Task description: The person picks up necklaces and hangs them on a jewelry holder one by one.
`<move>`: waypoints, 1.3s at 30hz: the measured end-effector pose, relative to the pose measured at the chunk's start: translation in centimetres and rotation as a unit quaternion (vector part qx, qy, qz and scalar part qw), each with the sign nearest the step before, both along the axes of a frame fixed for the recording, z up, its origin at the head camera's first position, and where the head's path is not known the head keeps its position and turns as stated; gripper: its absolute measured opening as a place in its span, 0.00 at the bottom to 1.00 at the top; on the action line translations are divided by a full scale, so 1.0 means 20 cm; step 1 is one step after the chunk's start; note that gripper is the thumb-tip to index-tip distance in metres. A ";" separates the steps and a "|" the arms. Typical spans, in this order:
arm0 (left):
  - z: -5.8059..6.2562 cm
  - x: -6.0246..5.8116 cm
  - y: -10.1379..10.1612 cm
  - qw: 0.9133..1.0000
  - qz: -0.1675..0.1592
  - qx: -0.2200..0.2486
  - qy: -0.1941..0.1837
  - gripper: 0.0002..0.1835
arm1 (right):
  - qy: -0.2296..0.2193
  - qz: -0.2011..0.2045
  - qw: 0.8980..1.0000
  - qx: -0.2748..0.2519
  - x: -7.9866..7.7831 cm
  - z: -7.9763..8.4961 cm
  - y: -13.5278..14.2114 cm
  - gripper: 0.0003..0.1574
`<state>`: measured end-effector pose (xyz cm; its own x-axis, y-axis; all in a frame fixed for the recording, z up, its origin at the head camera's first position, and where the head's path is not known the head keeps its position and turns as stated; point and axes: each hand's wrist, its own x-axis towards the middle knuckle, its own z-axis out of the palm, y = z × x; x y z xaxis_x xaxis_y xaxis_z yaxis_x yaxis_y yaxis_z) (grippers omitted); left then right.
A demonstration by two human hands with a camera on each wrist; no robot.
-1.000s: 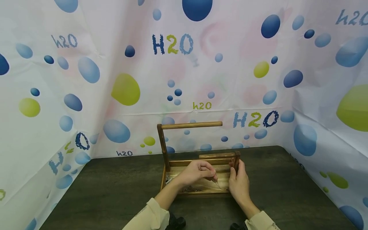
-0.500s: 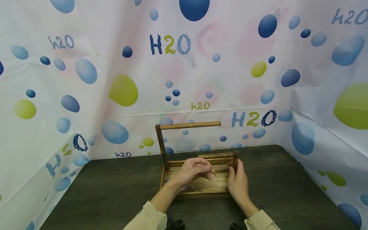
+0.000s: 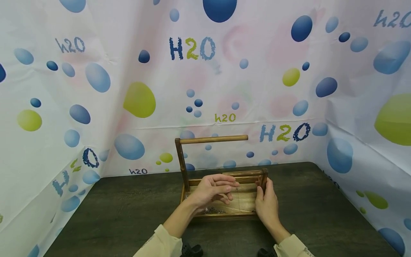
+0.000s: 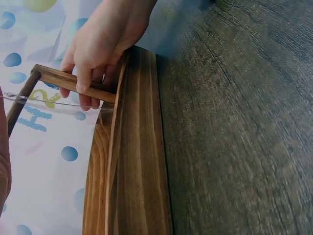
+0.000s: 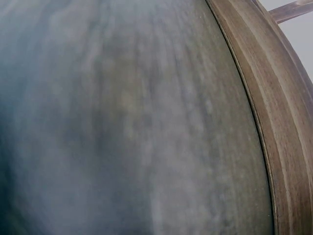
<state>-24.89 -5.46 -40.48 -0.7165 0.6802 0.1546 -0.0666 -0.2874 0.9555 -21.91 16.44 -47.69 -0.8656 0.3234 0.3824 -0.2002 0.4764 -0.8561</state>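
Note:
A wooden stand (image 3: 224,216) has a shallow tray base and two posts with crossbars, one tall, one low. My left hand (image 3: 208,192) is above the tray, thumb and fingertips together. A thin, fine chain (image 3: 238,200) hangs from its fingertips towards the tray; in the left wrist view the same chain (image 4: 58,103) runs as a thin strand with a small clump near its top. The exact hold is partly hidden. My right hand (image 3: 267,203) grips the low right post, thumb in front; its curled fingers (image 4: 84,78) show in the left wrist view.
Small dark and silvery bits (image 3: 213,210) lie in the tray's left part. The tall post (image 3: 182,166) carries a long upper crossbar (image 3: 213,139). A dark wood-grain table (image 3: 138,210) extends around the stand, with a printed curtain (image 3: 192,78) behind. The right wrist view is mostly blurred.
My left hand has moved slightly up and left, and its fingers have straightened somewhat. The chain, slanting before, now hangs nearly vertical. My right hand keeps its grip on the post.

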 end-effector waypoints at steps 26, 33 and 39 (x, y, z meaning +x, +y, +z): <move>0.19 -0.07 -0.11 0.998 0.032 0.042 0.032 0.23 | -0.002 0.010 1.000 -0.010 0.01 0.03 -0.01 0.21; 0.22 -0.07 -0.11 0.998 0.037 0.037 0.034 0.23 | -0.037 0.025 0.999 -0.007 0.01 0.07 0.00 0.21; 0.24 -0.08 -0.10 0.998 0.043 0.037 0.028 0.23 | -0.066 0.020 0.998 -0.006 0.00 0.10 0.01 0.21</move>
